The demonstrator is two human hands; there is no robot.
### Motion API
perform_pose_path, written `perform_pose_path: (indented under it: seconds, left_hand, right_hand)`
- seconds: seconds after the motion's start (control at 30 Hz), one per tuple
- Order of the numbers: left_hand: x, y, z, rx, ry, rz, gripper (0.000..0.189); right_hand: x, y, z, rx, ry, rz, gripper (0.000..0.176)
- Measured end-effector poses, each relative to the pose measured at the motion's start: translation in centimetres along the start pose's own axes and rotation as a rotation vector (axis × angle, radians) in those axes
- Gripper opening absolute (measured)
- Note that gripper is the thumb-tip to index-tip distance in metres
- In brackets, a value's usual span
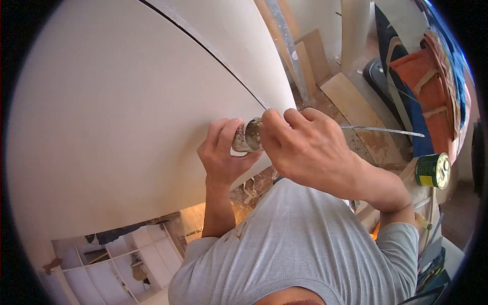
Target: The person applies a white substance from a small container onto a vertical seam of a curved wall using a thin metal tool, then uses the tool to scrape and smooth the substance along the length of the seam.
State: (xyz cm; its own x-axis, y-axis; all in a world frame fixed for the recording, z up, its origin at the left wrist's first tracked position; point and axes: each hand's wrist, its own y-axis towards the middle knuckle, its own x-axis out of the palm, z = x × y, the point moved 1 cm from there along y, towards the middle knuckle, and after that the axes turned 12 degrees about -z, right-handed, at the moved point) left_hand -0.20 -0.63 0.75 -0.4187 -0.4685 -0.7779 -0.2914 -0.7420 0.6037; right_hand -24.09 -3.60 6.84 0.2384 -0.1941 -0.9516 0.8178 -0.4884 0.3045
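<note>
My left hand [221, 147] grips a small stained can [241, 138], which is tipped on its side with its open end toward my right hand. My right hand [305, 145] is closed at the mouth of the can, and a thin, paint-smeared stick [384, 130] sticks out beyond it to the right. The stick's other end is hidden behind my fingers. Just past both hands rises a large smooth off-white panel [127, 107]. A narrow dark gap [203, 47] runs across it and ends close to my right hand, with whitish smears along its edge.
On the right, a green and yellow can [432, 170] stands on a wooden ledge. Behind it hang orange cloth [427, 86] and blue cloth. Boards [356, 104] lie on the floor, and a long metal straightedge [292, 51] leans beyond the panel. A white shelf unit [117, 262] is at lower left.
</note>
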Motion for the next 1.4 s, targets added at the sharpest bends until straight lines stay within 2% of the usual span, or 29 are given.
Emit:
perform_pose_path:
  seconds: [0.3,0.37,0.47,0.6,0.8,0.9,0.97,1.0,1.1,1.17,1.23,1.3,1.33,1.4]
  left_hand:
    - [0.4,0.0,-0.4,-0.013,-0.017,0.046,0.073]
    - [0.3,-0.1,-0.4,-0.062,-0.086,0.067,0.069]
    - [0.3,-0.1,-0.5,-0.059,-0.074,0.061,0.072]
    - [0.6,0.0,-0.8,-0.074,-0.089,0.072,0.073]
    - [0.3,0.6,-0.8,-0.1,-0.076,0.082,0.072]
    - [0.4,0.4,-1.0,-0.088,-0.069,0.118,0.068]
    - [0.1,0.2,-1.6,-0.069,-0.134,0.138,0.067]
    - [0.0,0.4,-2.0,-0.062,-0.135,0.146,0.067]
    - [-0.5,0.7,-3.2,0.005,-0.164,0.26,0.066]
    - [-0.4,0.6,-4.2,0.012,-0.219,0.335,0.059]
    - [0.2,1.0,-4.7,0.024,-0.17,0.382,0.061]
    - [0.4,1.9,-4.1,0.145,0.0,0.402,0.066]
    - [0.3,2.0,-4.1,0.143,0.147,0.421,0.069]
    - [0.7,2.0,-4.6,0.16,0.126,0.461,0.068]
  right_hand:
    - [0.7,-0.8,-0.4,0.052,-0.021,0.226,0.031]
    - [1.0,-1.3,0.2,0.012,0.156,0.318,0.034]
    - [0.6,-2.3,0.8,0.027,0.226,0.268,0.041]
    - [0.5,-2.4,1.4,0.066,0.255,0.278,0.038]
    - [0.3,-2.0,2.8,0.041,0.36,0.37,0.046]
    - [1.0,-1.7,3.7,0.015,0.437,0.447,0.045]
    - [1.7,-1.5,4.4,0.099,0.732,0.468,0.034]
    - [1.9,-1.3,4.8,0.136,0.758,0.483,0.023]
    - [3.0,-0.6,6.4,0.189,0.813,0.411,0.018]
    - [4.2,0.4,7.3,0.178,0.839,0.43,0.016]
    - [5.3,1.5,8.0,0.159,0.863,0.446,0.016]
    - [5.7,2.6,8.4,0.199,0.939,0.473,0.02]
    - [5.4,3.2,8.6,0.187,0.935,0.475,0.02]
    - [4.6,4.1,8.9,0.265,0.914,0.412,0.022]
